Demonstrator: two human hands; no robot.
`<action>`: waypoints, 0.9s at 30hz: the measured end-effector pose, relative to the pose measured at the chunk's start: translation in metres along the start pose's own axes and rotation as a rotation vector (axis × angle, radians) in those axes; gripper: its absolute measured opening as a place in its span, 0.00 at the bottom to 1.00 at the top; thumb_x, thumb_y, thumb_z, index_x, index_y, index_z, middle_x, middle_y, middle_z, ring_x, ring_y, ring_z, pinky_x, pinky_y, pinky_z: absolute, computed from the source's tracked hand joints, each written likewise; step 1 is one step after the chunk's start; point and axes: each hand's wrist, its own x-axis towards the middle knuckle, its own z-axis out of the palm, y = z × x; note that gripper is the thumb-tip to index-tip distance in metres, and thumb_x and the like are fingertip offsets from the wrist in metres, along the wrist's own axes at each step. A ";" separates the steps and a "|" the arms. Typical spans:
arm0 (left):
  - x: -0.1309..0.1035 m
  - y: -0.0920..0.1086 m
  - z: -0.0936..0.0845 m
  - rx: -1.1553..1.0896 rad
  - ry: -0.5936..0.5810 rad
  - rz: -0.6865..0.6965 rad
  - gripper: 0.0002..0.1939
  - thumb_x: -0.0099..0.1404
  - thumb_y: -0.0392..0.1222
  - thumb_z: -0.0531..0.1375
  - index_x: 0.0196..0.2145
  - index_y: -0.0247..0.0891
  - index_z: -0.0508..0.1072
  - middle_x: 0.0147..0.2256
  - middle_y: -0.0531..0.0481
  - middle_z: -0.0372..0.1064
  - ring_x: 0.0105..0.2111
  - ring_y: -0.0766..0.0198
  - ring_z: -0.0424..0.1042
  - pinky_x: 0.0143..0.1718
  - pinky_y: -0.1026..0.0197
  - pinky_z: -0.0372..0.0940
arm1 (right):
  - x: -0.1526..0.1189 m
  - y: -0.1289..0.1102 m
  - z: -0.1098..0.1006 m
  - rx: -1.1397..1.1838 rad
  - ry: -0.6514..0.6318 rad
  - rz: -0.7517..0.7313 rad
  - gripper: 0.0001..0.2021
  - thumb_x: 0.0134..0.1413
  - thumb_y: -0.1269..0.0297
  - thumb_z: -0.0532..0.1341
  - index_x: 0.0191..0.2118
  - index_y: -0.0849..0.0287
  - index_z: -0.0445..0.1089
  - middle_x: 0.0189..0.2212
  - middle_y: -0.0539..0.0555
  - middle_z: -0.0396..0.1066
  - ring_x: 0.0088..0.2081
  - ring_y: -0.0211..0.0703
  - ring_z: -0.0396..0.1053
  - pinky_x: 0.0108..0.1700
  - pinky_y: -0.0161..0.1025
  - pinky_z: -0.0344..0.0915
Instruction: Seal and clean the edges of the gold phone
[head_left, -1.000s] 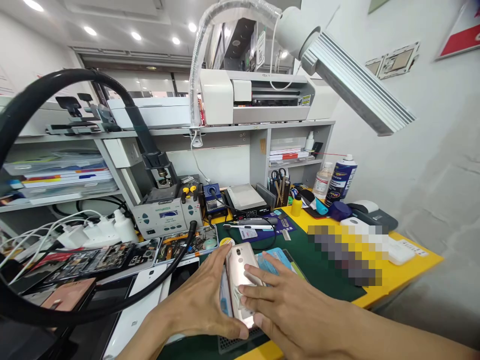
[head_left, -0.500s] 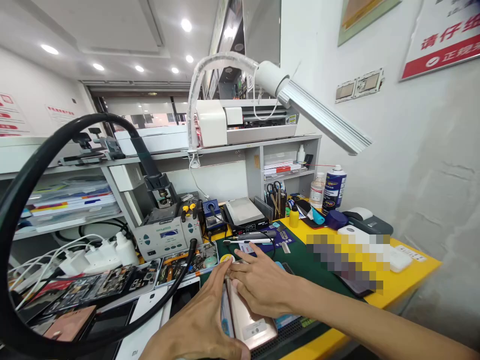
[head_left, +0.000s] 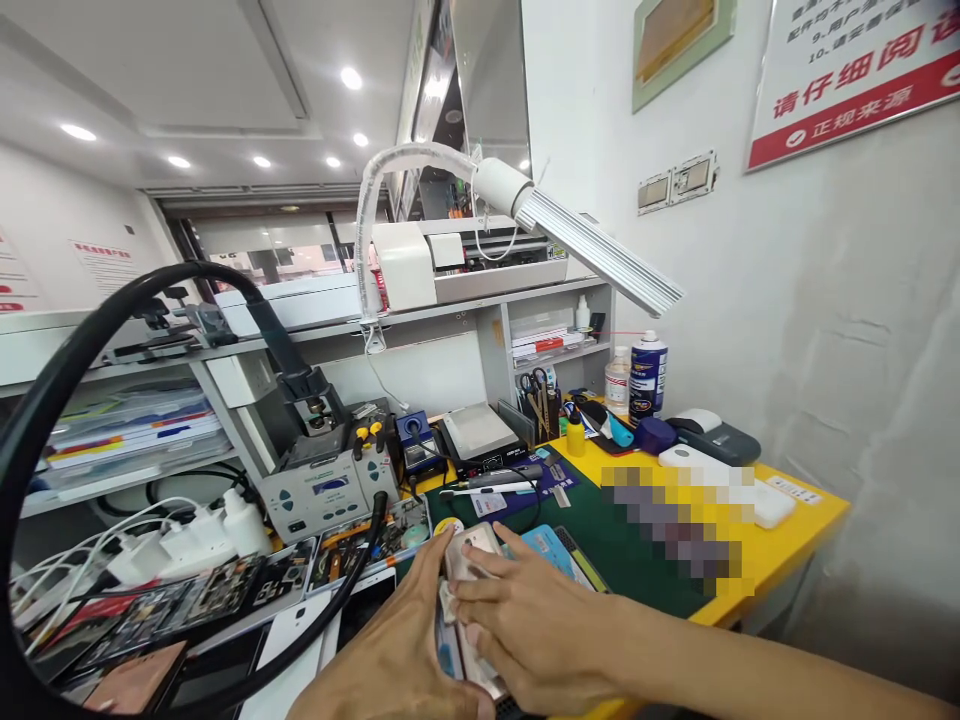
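Note:
A phone with a shiny rose-gold back (head_left: 480,541) lies face down in front of me, largely hidden by both hands. My left hand (head_left: 397,640) grips its left side, fingers at the far end and thumb at the near end. Across the back lies my right hand (head_left: 532,610), its fingers bent and pressed onto the surface. A small whitish piece (head_left: 448,603) shows at the right fingertips, by the phone's left edge; its kind is unclear. A blue flat item (head_left: 556,556) is to the right of the phone, on a dark green mat (head_left: 645,565).
A black hose (head_left: 300,668) loops across the left side from a grey soldering station (head_left: 324,493). Several opened phones and circuit boards (head_left: 172,585) lie left. A parts tray (head_left: 360,545), pens (head_left: 495,486) and yellow bottle (head_left: 575,436) stand beyond; a lamp (head_left: 600,250) hangs overhead.
My right hand has slid toward the near end of the phone, uncovering its far end. The whitish piece has come into sight at the fingertips. The view has turned slightly right.

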 end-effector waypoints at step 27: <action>0.002 -0.001 0.002 0.022 -0.007 0.038 0.75 0.43 0.57 0.73 0.72 0.40 0.27 0.73 0.36 0.25 0.71 0.40 0.33 0.70 0.41 0.39 | -0.031 -0.005 -0.010 -0.023 -0.037 0.114 0.22 0.70 0.62 0.49 0.63 0.59 0.68 0.61 0.56 0.67 0.68 0.64 0.49 0.68 0.71 0.36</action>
